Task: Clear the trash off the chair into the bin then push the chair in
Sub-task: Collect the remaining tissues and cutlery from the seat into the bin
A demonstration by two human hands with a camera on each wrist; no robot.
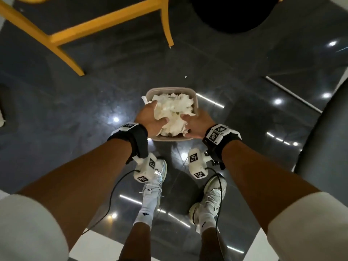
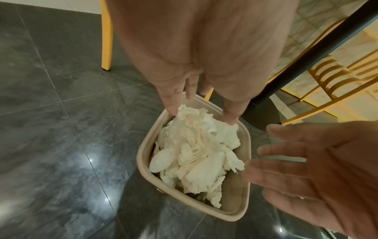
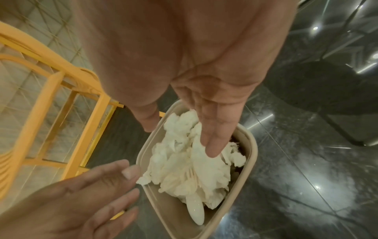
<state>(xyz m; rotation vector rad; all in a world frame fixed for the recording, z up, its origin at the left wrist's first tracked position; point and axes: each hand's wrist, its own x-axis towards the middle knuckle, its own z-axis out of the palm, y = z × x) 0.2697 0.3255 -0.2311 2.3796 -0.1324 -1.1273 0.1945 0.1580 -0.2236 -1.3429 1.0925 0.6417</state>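
Dark glossy tile floor (image 1: pixel 75 110): beige square bin (image 1: pixel 197 102) holds crumpled white tissue trash (image 1: pixel 175 113). Left hand (image 1: pixel 150 117) and right hand (image 1: pixel 197 125) over it, fingers straight, gripping nothing.

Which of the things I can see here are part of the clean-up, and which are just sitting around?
Part of the job:
- bin
- crumpled tissues in the bin
- white plastic spoon in the bin
- yellow chair
- left hand and right hand, fingers spread over the trash

Just lying about:
- black table base
- small white scrap on the floor
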